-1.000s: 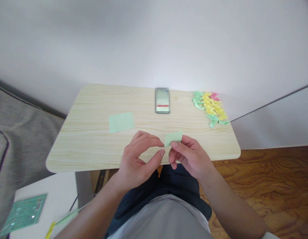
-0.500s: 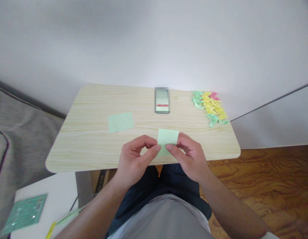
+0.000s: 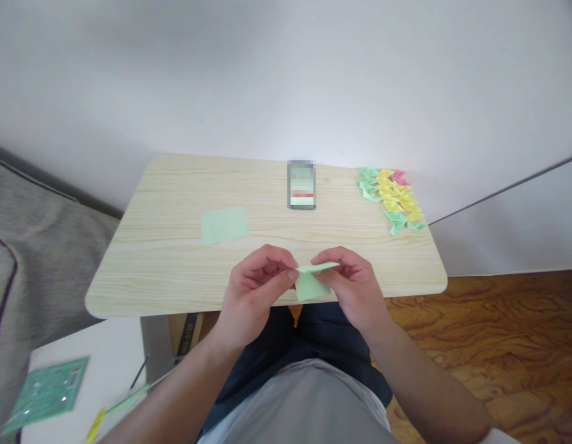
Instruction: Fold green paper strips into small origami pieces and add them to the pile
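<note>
Between my two hands is a light green sheet of paper [image 3: 312,288], bent across so its upper part tips toward me. My left hand [image 3: 261,287] pinches its left edge at the bend between thumb and fingers. On the other side my right hand [image 3: 351,277] grips the paper, the thumb partly hidden under the upper flap. The paper is above the table's front edge. Flat on the wood to the left, beyond my left hand, lies a second green sheet [image 3: 225,226].
A phone [image 3: 302,185] with a blurred screen lies at the back of the wooden table [image 3: 142,265]. Folded green, yellow and pink paper pieces [image 3: 394,197] cluster at the right. Lower left, a white surface [image 3: 105,351] carries a green packet [image 3: 50,391].
The upper part of the green paper, standing up flat before, has been bent down toward me. Both hands keep hold of it, my right thumb now under the flap.
</note>
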`<state>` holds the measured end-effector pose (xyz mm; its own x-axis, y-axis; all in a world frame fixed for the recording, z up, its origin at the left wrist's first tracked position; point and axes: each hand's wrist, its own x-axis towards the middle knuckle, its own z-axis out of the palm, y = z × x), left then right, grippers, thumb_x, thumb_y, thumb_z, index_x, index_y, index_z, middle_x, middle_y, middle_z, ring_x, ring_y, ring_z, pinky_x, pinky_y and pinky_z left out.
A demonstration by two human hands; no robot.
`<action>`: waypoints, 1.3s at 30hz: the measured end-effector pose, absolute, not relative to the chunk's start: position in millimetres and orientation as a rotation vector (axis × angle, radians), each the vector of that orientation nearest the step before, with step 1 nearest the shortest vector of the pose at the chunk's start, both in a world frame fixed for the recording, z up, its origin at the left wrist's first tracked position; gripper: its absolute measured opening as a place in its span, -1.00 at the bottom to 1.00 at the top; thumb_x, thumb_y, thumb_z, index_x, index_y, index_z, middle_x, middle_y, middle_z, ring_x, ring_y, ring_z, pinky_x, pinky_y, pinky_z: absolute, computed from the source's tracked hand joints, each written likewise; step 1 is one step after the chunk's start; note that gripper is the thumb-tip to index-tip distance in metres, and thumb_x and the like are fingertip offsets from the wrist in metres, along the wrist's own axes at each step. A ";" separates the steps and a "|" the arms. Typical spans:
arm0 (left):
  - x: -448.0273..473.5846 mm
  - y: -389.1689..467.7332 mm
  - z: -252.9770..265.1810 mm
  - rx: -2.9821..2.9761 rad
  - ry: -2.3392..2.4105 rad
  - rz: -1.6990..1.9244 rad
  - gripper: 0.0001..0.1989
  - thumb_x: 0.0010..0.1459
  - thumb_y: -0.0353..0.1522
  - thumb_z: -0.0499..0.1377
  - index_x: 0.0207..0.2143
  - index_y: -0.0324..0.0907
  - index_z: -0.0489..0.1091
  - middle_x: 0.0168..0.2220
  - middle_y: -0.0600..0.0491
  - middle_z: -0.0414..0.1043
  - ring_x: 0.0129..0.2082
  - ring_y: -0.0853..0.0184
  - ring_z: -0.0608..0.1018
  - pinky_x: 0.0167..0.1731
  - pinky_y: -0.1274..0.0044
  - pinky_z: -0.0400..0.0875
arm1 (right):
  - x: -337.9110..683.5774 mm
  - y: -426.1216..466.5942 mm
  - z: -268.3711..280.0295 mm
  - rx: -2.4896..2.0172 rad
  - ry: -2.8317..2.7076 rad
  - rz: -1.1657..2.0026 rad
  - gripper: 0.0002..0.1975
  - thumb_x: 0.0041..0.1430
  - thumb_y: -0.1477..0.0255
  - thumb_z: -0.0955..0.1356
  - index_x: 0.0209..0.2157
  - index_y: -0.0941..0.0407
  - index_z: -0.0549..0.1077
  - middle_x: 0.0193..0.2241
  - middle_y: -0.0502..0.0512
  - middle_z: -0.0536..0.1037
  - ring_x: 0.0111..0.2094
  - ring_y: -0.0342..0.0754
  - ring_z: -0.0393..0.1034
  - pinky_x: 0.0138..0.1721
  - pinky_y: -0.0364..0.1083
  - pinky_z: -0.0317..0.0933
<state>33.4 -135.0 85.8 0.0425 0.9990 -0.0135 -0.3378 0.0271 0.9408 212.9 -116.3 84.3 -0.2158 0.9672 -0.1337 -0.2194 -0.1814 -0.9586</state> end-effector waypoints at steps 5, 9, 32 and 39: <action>30.1 -134.0 87.3 0.919 0.891 1.323 -0.92 0.19 -0.48 0.30 -0.28 -0.15 0.57 -0.36 0.08 0.49 -0.35 0.45 0.48 -0.31 0.61 0.36 | 216.5 -117.3 77.0 -0.903 -1.092 1.628 -0.89 0.17 0.47 0.47 -0.27 0.01 0.68 -0.32 0.03 0.66 -0.33 -0.09 0.51 -0.28 -0.11 0.36; 29.4 -133.0 89.3 0.910 0.924 1.318 -0.90 0.17 -0.50 0.28 -0.32 -0.15 0.58 -0.36 0.08 0.48 -0.37 0.46 0.45 -0.34 0.62 0.34 | 220.4 -118.4 79.2 -0.924 -1.104 1.660 -0.81 0.20 0.49 0.40 -0.24 0.06 0.69 -0.30 0.08 0.66 -0.29 -0.04 0.50 -0.23 -0.06 0.38; 35.6 -142.3 89.0 1.428 1.205 1.209 -0.92 0.22 -0.34 0.31 -0.29 -0.16 0.50 -0.36 0.06 0.46 -0.34 0.36 0.46 -0.26 0.49 0.36 | 207.5 -118.2 84.5 -0.977 -0.916 1.560 -0.80 0.13 0.40 0.55 -0.23 0.05 0.53 -0.39 -0.04 0.66 -0.42 -0.17 0.50 -0.33 -0.16 0.40; 34.2 -143.1 93.9 1.472 1.237 1.223 -0.86 0.28 -0.30 0.25 -0.32 -0.17 0.47 -0.40 0.04 0.43 -0.37 0.34 0.42 -0.30 0.48 0.33 | 210.3 -121.3 89.1 -1.047 -0.973 1.501 -0.81 0.11 0.36 0.56 -0.31 0.08 0.52 -0.42 -0.02 0.65 -0.44 -0.15 0.49 -0.35 -0.15 0.40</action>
<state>34.2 -143.1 93.9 0.0385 0.9863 0.1602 0.1710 -0.1644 0.9715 210.3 -121.3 89.1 -0.1034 0.9861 -0.1302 -0.2836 -0.1547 -0.9464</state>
